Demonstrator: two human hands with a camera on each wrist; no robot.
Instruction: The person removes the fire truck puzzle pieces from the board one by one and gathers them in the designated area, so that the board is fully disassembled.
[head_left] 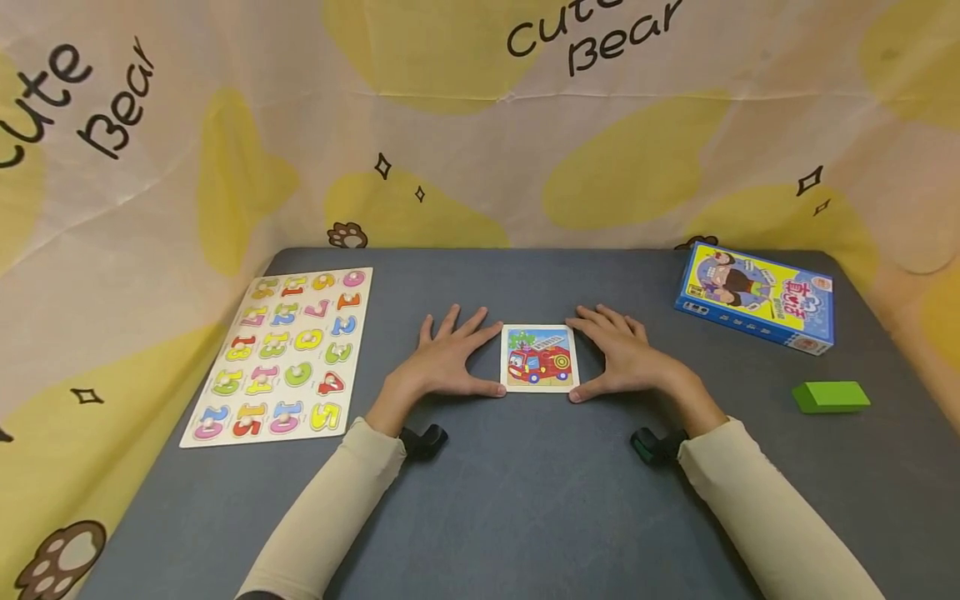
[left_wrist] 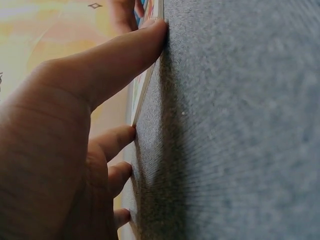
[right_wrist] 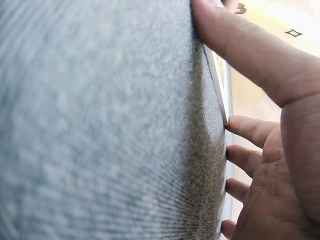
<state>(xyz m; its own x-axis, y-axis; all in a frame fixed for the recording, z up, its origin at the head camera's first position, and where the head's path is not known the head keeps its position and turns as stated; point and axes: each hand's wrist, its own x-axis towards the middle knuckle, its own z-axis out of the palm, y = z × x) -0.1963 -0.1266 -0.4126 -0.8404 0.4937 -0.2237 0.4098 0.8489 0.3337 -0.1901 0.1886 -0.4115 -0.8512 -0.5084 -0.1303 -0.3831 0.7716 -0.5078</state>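
Note:
A small square picture puzzle (head_left: 539, 358) with a red fire truck and a white border lies flat on the grey table. On its left side, my left hand (head_left: 448, 360) is spread, thumb tip at the near corner and index fingertip at the far one. My right hand (head_left: 621, 354) mirrors this along the right side. In the left wrist view, the left thumb (left_wrist: 115, 62) touches the board's thin edge (left_wrist: 142, 95). The right wrist view has the right thumb (right_wrist: 250, 47) at a corner, other fingertips resting on the table.
Left of the hands lies a number puzzle board (head_left: 281, 358) with colourful knobbed pieces. A blue and yellow box (head_left: 757, 296) sits at the back right, with a green block (head_left: 831, 397) nearer. A patterned cloth (head_left: 465, 125) hangs behind the grey table (head_left: 540, 500).

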